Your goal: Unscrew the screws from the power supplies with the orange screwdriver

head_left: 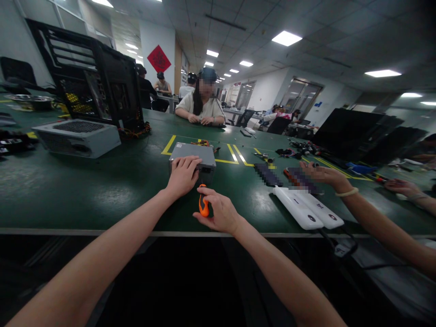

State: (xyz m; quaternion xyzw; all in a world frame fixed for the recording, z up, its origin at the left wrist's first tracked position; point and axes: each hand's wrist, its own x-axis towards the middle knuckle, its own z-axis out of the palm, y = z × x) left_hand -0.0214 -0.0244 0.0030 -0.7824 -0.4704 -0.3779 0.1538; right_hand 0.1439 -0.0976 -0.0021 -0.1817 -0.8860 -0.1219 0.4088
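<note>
"Where's the gray power supply [193,152]?"
"On the worktop [102,193], just off the view's centre toward nine o'clock."
"And the hands?"
"Left hand [184,175] lies flat over its near edge; right hand [220,210], at its five o'clock, holds an orange-handled screwdriver [203,205]."
"Farther out?"
"Second gray box [80,137] at nine, black computer case [117,86] at ten."

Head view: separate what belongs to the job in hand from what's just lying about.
Apparently in use:
gray box, left hand resting on it
orange-and-black tool, likely a screwdriver, at the right hand

Apparently lying about:
vented silver box
black computer case
metal bowl
two white devices
</note>
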